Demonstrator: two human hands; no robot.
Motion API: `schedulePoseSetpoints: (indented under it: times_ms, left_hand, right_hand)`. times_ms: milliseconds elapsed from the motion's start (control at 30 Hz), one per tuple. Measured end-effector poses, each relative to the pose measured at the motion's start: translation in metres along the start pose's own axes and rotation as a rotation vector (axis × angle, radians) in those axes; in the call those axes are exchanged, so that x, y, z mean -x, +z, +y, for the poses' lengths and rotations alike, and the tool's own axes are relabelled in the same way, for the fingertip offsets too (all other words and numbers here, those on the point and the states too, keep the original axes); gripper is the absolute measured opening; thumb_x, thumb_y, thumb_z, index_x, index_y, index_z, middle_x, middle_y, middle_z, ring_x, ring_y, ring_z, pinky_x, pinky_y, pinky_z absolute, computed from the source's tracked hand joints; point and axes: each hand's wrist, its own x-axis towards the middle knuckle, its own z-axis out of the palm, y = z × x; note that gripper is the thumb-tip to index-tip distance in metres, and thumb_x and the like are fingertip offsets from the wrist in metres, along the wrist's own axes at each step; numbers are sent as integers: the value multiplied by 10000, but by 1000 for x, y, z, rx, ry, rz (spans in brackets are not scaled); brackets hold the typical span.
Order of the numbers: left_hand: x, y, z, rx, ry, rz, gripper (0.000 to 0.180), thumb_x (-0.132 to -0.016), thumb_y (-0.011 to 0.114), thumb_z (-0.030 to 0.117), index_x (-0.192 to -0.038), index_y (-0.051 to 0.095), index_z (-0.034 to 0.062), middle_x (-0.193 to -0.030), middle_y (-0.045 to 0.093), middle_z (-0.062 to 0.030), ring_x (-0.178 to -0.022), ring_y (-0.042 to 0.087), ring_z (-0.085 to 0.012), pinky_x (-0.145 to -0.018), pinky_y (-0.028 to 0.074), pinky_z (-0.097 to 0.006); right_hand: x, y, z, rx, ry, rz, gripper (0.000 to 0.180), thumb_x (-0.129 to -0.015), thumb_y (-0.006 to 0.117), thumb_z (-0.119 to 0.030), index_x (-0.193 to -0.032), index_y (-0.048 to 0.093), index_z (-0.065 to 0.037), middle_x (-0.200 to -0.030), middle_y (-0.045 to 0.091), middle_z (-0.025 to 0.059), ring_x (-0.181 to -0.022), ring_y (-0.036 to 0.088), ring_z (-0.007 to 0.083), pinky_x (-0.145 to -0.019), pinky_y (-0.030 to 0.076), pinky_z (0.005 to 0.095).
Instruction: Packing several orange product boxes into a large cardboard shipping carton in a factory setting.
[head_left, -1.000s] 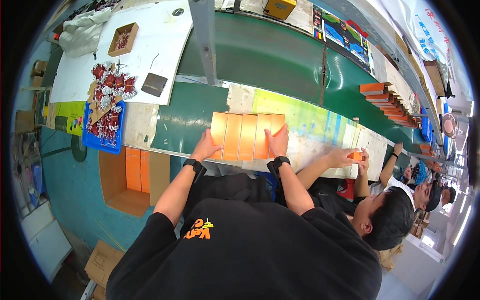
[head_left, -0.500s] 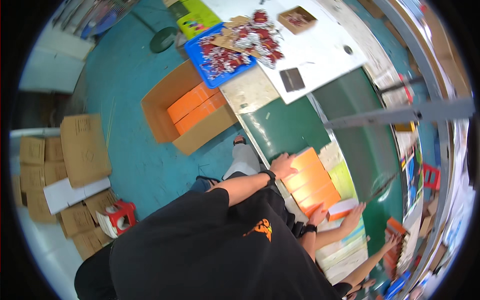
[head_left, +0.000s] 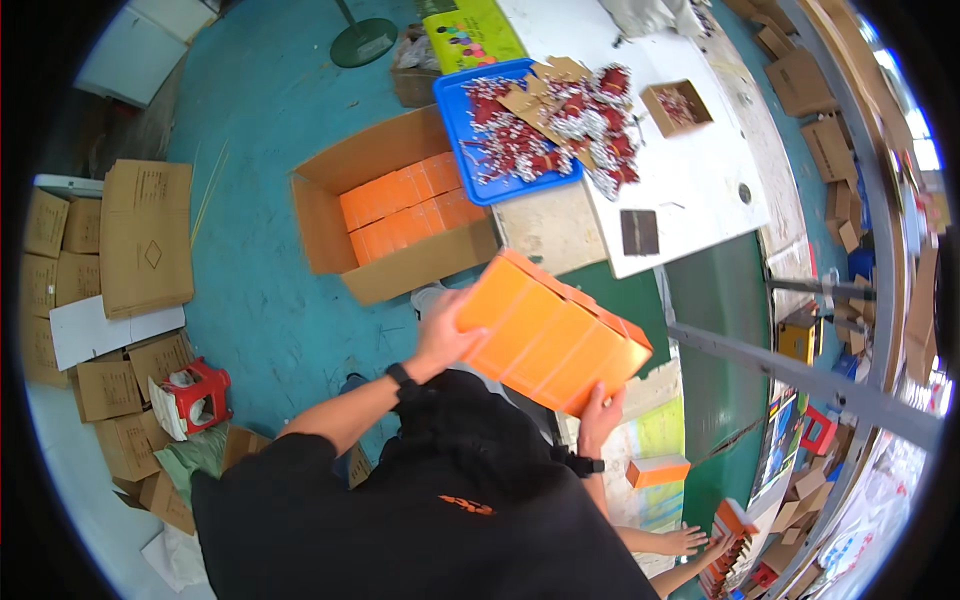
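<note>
Between my two hands I hold a row of several orange boxes, pressed side by side and tilted, lifted off the bench. At its left end my left hand is closed on it. My right hand grips its lower right end, partly hidden by my wrist and sleeve side. To the left of the bench, an open cardboard carton stands on the floor with more orange boxes packed in two rows inside. A single orange-and-white box lies on the bench, right of my right hand.
A blue tray heaped with red and silver bundles overhangs the carton's far right corner. A grey metal bar crosses over the green bench. Another person's hand reaches in at lower right, near orange boxes. Cartons and a red stool stand at left.
Both my hands have lifted the row of orange boxes from the bench and swung it up and leftward, toward the carton. A co-worker's hand has drawn back from the single box.
</note>
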Motion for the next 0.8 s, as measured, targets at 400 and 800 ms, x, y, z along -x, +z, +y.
schedulePoseSetpoints:
  times_ms: [400,800]
  left_hand:
    - [-78,-193,-315,-114,-669,268,548,-702,709,156,-1206,506,86,-1008,561,-110,-967,563,-289,-807,468,-363]
    - [-249,-120,-710,-489,-828,161,569,-744,668,252,-1183,430,-21,-1079,524,-229,-1014,509,-396,-865,435,-429]
  right_hand:
    - [-78,468,-22,375,-259,-617,309,-830,606,-260,-1052,580,-47,-846,636,203,-797,624,355,-687,489,384]
    - [-228,884,145,284,-227,-801,469,-798,625,-292,-1208,530,-85,-755,637,123,-689,619,261,-645,486,382]
